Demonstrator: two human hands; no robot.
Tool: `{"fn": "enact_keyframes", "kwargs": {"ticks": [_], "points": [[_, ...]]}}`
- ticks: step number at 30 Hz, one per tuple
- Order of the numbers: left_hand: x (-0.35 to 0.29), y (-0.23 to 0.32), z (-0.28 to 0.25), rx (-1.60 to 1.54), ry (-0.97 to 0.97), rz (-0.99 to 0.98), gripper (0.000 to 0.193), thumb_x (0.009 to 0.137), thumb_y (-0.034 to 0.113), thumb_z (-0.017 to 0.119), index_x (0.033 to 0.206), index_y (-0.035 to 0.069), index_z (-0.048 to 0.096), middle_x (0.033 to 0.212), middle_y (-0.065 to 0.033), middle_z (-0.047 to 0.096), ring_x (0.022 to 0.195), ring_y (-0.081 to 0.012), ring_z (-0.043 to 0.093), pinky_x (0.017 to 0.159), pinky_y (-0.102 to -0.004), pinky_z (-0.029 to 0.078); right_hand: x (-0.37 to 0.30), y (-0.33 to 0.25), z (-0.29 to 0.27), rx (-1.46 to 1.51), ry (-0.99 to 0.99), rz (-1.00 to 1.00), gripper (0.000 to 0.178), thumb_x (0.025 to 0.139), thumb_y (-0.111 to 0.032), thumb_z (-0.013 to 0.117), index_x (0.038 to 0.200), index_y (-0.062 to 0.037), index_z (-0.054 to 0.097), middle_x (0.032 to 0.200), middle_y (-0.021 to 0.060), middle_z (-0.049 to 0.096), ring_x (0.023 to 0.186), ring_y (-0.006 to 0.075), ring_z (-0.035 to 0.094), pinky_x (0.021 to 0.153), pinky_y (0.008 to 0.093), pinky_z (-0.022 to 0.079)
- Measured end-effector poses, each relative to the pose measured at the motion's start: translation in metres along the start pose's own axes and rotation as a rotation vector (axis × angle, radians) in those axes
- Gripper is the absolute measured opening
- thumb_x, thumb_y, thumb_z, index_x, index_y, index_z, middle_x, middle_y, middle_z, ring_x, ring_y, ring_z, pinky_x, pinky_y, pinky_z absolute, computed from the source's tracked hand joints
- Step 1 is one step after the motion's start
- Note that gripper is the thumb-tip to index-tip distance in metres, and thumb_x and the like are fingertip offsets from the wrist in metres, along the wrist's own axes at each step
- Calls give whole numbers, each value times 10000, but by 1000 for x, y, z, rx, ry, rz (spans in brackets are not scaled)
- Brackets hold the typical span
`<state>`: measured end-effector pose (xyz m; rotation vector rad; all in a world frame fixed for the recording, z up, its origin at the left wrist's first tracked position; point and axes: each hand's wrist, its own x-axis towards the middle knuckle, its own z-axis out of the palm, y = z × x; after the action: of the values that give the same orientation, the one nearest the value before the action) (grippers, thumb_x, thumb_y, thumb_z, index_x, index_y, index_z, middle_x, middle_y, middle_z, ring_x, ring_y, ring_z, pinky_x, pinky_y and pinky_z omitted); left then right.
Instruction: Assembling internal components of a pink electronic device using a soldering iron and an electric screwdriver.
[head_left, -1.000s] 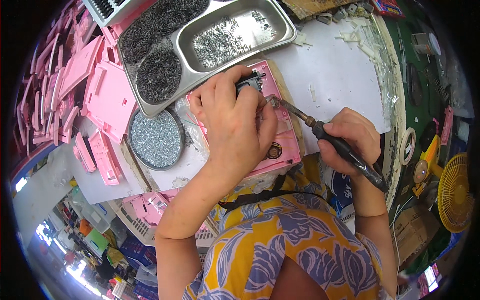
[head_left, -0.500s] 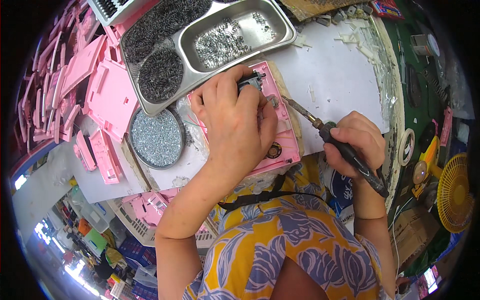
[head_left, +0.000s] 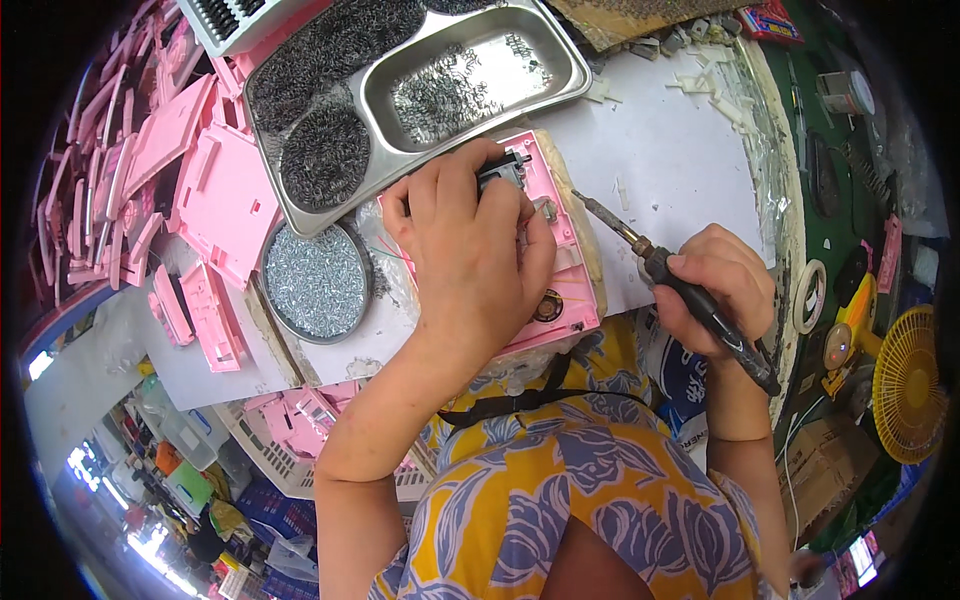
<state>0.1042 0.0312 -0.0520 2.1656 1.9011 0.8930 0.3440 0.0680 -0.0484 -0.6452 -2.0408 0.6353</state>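
Note:
A shallow pink plastic housing [head_left: 568, 262] lies in front of me on a cream-edged pad. My left hand [head_left: 465, 240] covers its left half, fingers curled over it and holding it, the thumb bent inward. Between the fingers shows a grey and black mechanism [head_left: 503, 172]; whatever the fingertips pinch underneath is hidden. A small metal part sits by the thumb, and a round dark part [head_left: 548, 305] in the housing's near end. My right hand [head_left: 722, 285] is closed round the black handle of a soldering iron [head_left: 690, 300]. Its tip points up-left, just right of the housing.
A steel compartment tray [head_left: 375, 165] of small springs stands beyond my left hand, with a round dish [head_left: 316, 282] of small screws nearer. Pink plastic parts [head_left: 225, 200] pile up at left. White plastic bits, a tape roll [head_left: 811, 296] and a yellow fan [head_left: 908, 385] are at right.
The soldering iron has shifted slightly right, its tip drawing away from the housing's metal part. My left hand stays nearly in place on the housing.

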Motion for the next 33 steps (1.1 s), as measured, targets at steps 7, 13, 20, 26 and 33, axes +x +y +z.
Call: {"fn": "enact_keyframes", "kwargs": {"ticks": [7,13,20,26,33], "points": [[-1,1,-1,35,11,0,129,764,147,738,820,85,640,1232,-125,613,1123,-307,539,983,-476,294,2,0,0,-4,-5,-5,313,719,-6,819,992,-2,667,669,80,612,540,220,574,494,308,439],[-3,3,-10,70,-3,11,230,748,211,800,890,94,661,1250,-129,613,1152,-309,540,1017,-464,298,0,-1,-1,2,1,7,289,747,-24,816,994,4,670,661,75,601,539,218,570,495,310,436],[-14,-29,-72,232,-219,9,359,730,282,850,944,86,638,1241,-116,605,1161,-321,539,1028,-483,336,-2,1,-8,-8,1,17,311,742,3,802,1020,7,663,676,87,607,558,223,576,502,316,433],[-20,-55,-98,133,-368,192,168,787,162,814,866,80,690,1040,-58,667,961,-259,633,909,-427,492,10,-2,-4,15,-14,4,332,777,21,784,1077,12,641,728,90,634,602,190,595,554,302,467],[-21,-25,-57,-894,-76,-580,98,906,1,745,987,-22,696,888,-72,749,680,-107,659,569,-219,495,27,-32,32,412,149,480,354,870,39,753,1200,33,627,1041,79,694,835,84,622,769,214,502]]}}
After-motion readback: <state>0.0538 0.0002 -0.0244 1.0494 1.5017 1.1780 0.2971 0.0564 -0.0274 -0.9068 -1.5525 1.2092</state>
